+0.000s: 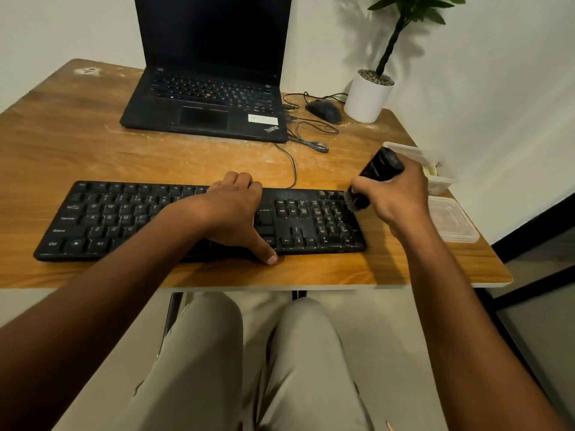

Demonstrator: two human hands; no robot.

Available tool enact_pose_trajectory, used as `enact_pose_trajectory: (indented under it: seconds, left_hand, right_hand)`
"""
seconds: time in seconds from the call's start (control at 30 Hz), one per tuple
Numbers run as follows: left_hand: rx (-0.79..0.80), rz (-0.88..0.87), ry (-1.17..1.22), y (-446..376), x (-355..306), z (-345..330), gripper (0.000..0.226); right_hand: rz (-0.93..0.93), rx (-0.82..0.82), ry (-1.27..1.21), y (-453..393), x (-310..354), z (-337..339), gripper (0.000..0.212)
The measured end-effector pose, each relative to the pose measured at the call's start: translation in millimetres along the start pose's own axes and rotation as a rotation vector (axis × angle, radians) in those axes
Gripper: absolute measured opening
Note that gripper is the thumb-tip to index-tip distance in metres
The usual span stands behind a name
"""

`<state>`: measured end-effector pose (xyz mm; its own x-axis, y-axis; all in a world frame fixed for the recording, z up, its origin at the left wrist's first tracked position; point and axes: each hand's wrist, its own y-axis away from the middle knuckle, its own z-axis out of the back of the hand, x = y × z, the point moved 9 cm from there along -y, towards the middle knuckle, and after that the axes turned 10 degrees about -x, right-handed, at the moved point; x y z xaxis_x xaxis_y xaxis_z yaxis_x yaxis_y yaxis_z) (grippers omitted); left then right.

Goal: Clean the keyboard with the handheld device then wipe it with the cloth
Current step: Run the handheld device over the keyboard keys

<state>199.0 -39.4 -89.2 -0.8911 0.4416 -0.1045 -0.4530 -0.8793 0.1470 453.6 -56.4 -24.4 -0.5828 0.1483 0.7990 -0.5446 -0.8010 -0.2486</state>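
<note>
A black full-size keyboard (124, 219) lies along the front of the wooden desk (77, 144). My left hand (233, 213) rests across its middle, fingers over the far edge and thumb at the near edge, gripping it. My right hand (401, 194) is wrapped around a black handheld device (381, 168), tilted so its brush tip touches the top right corner of the number pad. No cloth is clearly visible.
An open black laptop (205, 104) stands behind the keyboard. A black mouse (325, 111), tangled cables (311, 141) and a white plant pot (367, 98) sit at the back right. Clear plastic containers (451, 222) lie at the desk's right edge.
</note>
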Motion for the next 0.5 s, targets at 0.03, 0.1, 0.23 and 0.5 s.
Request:
enact_pose_trajectory:
  seconds: [0.03, 0.1, 0.23, 0.5]
  left_hand:
    - [-0.001, 0.001, -0.001, 0, 0, 0, 0.134]
    - [0.000, 0.002, 0.001, 1, 1, -1, 0.135]
    - [0.002, -0.001, 0.012, 0, 0, -2, 0.135]
    - [-0.005, 0.001, 0.006, -1, 0, -1, 0.134]
  right_hand:
    - [0.007, -0.019, -0.013, -7, 2, -6, 0.027]
    - [0.012, -0.008, -0.017, -15, -1, -16, 0.027]
    - [-0.020, 0.089, 0.041, -10, -16, -15, 0.034]
    - [0.011, 0.126, 0.052, 9, 0, 13, 0.032]
